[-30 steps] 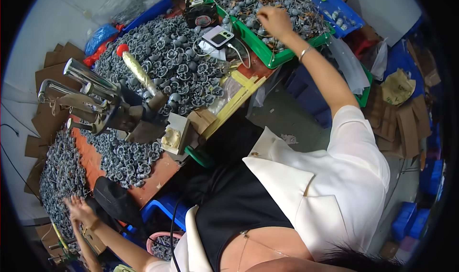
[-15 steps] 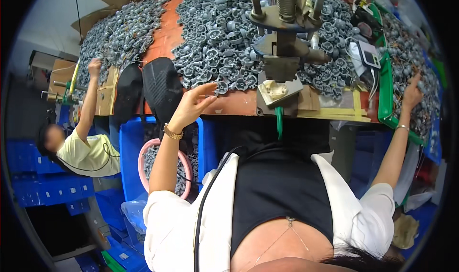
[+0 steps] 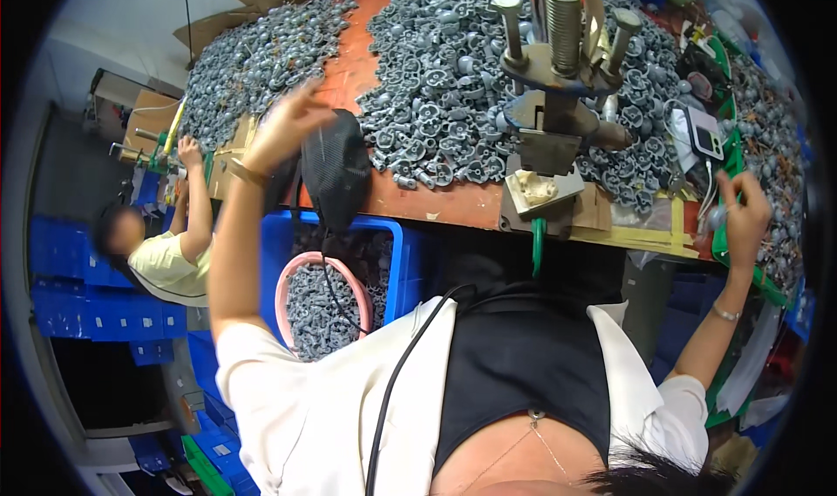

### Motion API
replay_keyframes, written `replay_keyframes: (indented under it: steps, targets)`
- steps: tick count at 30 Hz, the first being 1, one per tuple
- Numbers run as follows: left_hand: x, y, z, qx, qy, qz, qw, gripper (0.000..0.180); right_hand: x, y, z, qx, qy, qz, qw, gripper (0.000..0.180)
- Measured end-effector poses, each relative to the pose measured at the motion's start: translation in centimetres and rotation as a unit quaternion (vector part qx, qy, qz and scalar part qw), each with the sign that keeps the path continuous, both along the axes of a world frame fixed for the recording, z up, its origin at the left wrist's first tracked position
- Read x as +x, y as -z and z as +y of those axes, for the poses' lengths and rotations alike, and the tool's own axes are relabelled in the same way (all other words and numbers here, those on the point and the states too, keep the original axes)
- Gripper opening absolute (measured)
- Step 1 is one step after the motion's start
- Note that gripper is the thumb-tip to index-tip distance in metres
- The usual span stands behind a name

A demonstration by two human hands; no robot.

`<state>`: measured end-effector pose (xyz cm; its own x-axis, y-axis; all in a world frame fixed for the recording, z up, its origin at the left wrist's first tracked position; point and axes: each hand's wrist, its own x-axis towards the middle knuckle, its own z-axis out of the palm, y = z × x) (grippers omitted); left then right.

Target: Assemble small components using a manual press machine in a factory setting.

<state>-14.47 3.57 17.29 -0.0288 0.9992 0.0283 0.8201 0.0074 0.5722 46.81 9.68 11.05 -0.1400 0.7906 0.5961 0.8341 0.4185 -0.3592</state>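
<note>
My left hand [image 3: 283, 130] is raised over the bench beside the black mesh-covered object [image 3: 336, 169]. Motion blurs it, but its fingers look apart and I see nothing in them. At the right, my right hand [image 3: 746, 215] is lifted by the green bin [image 3: 722, 250], pinching a small rounded grey plastic part [image 3: 717, 218]. Between the hands stands a metal bench press [image 3: 558, 78]. Below its ram, a pale moulded block [image 3: 534, 187] sits on a metal plate [image 3: 565, 189]; neither hand touches it.
Loose grey plastic parts [image 3: 436, 86] lie heaped behind the press, with another pile [image 3: 261, 60] at far left. A white device with a cable [image 3: 704, 134] lies by the green bin. Under the bench, a blue crate [image 3: 397, 261] holds parts and a pink ring [image 3: 281, 300]. A co-worker [image 3: 170, 252] sits left.
My left hand has swung left and away from me, from the bench edge to above the black mesh-covered object. My right hand has come back from the green bin's pile with a grey part.
</note>
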Motion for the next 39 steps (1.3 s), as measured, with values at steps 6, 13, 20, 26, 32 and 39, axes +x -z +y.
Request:
replay_keyframes:
  steps: [6,13,20,26,32,39]
  targets:
    - [-17.5,-18.1,3.8,0.232,-0.265,0.193,0.916,0.029,-5.5,1.0,-5.7,-0.130,-0.169,-0.086,0.973,0.021]
    - [-20.2,-12.3,5.2,0.375,-0.196,-0.276,0.863,0.015,-10.5,7.1,-8.8,-0.287,-0.288,-0.114,0.906,0.013]
    - [6.2,11.7,0.0,-0.015,-0.049,-0.304,0.951,0.046,-13.4,13.3,-12.1,-0.354,-0.238,-0.097,0.899,0.013]
    - [7.9,15.2,-1.6,-0.027,0.065,-0.294,0.953,0.041,-12.6,12.7,-12.5,-0.454,-0.155,-0.117,0.870,0.023]
    - [7.5,14.4,-0.7,-0.038,0.044,-0.388,0.920,0.050,-13.4,11.1,-13.8,-0.458,-0.128,-0.052,0.878,0.044]
    - [-0.1,14.3,5.9,0.365,-0.127,-0.228,0.894,0.053,-12.3,10.8,-15.5,-0.499,-0.159,0.262,0.811,0.021]
